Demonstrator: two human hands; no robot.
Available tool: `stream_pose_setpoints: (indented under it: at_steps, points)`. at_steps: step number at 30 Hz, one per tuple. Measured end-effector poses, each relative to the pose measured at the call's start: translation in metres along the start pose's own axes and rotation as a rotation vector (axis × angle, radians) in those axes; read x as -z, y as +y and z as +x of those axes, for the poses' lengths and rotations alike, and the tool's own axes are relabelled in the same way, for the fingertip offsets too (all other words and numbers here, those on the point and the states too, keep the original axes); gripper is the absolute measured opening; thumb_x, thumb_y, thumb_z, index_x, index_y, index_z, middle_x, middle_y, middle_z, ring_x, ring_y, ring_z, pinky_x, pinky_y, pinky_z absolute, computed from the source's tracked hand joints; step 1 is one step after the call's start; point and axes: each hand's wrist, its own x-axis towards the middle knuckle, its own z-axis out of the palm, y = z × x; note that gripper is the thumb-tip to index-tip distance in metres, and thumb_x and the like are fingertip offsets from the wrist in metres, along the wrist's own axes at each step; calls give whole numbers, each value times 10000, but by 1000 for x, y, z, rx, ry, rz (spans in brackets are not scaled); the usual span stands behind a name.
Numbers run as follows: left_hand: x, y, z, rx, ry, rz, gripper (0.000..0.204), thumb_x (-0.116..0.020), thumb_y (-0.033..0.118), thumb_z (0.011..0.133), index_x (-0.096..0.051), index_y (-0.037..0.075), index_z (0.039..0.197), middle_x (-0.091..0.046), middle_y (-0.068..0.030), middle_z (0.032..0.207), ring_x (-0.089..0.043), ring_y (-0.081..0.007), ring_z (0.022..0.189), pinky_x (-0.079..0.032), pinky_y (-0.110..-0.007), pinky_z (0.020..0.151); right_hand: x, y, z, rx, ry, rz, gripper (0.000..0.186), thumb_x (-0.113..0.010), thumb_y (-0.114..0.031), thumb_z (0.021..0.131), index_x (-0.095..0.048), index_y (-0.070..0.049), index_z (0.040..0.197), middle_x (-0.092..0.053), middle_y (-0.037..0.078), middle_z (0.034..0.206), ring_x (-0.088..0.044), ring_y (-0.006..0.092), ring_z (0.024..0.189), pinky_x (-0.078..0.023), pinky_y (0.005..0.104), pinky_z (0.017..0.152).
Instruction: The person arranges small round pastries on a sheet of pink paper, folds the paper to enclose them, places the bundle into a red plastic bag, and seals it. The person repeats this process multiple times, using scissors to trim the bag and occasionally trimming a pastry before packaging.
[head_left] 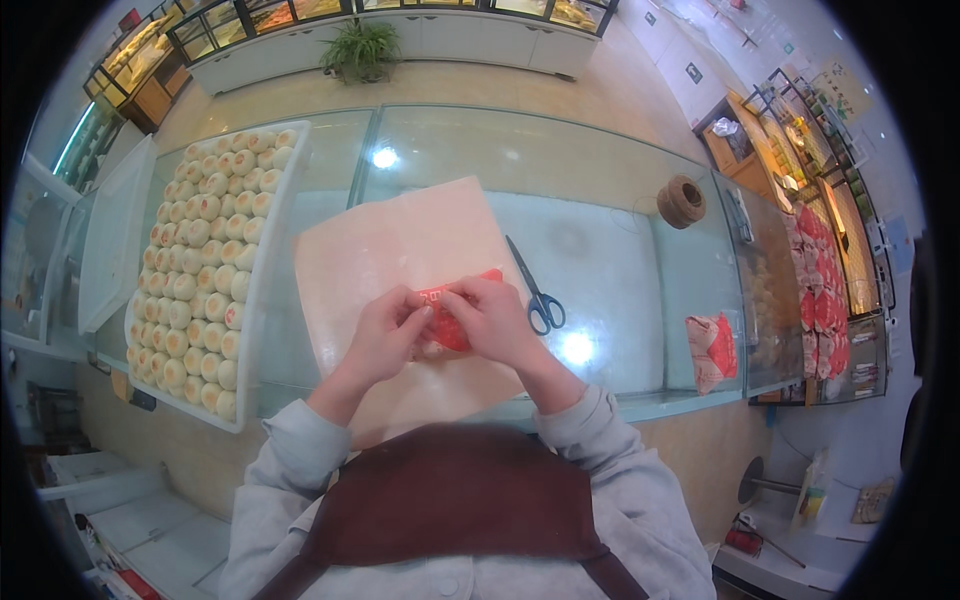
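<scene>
Both my hands meet over a red piece of paper with pale print [455,335], low on a large pinkish-white sheet of paper [345,255]. My left hand [385,332] pinches its left side, fingers bent inward. On the right side, my right hand [495,318] grips it with thumb and fingers together. What lies under the red paper is mostly hidden by my hands. Scissors with dark blue handles [544,312] rest on the glass counter just right of my right hand, blades pointing away.
A white tray [262,290] full of round browned buns [190,260] stands at left. A brown twine spool [681,203] sits at far right, above a red-and-white wrapped package [711,352]. More such packages [822,290] are stacked beyond the glass counter's [610,380] right end.
</scene>
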Motion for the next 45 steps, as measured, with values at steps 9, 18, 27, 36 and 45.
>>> stream_pose_setpoints:
  at_steps: [9, 18, 27, 36, 45]
  points:
    - [8, -4, 6, -449, 92, 715, 125, -639, 69, 1005, -634, 60, 881, -696, -102, 833, -665, -253, 655, -537, -335, 603, -9, -6, 7, -99, -80, 28, 186, -726, -197, 998, -748, -17, 955, -748, 148, 871, -728, 265, 755, -568, 386, 706]
    - [14, 4, 16, 239, -86, -82, 164, -606, 87, 1060, -594, 23, 908, -672, -65, 851, -649, -129, 727, -541, -298, 646, -25, -11, -16, 212, 45, -313, 144, -758, -162, 912, -683, -59, 844, -647, 96, 855, -666, 306, 777, -545, 436, 688]
    - [-8, -22, -2, -234, 302, 553, 69, -646, 43, 966, -584, 18, 950, -612, -180, 913, -653, -360, 738, -533, -431, 644, -4, -4, -18, 207, -147, -340, 132, -698, -134, 910, -690, -39, 819, -712, 102, 929, -678, 276, 836, -552, 416, 736]
    - [-17, -37, -9, -341, 382, 324, 44, -663, -43, 994, -672, -12, 1023, -705, -134, 1013, -727, -197, 795, -598, -331, 664, -15, -2, -8, -229, -205, 382, 166, -632, -55, 1009, -707, 33, 1127, -750, 98, 836, -722, 163, 728, -564, 325, 673]
    - [-1, -20, -3, -352, 122, 229, 77, -703, -55, 973, -708, -3, 1029, -769, -118, 1007, -747, -188, 815, -599, -301, 689, -15, -12, -13, -85, -122, 4, 511, -660, -23, 994, -512, 18, 1482, -778, 122, 935, -785, 242, 860, -614, 341, 783]
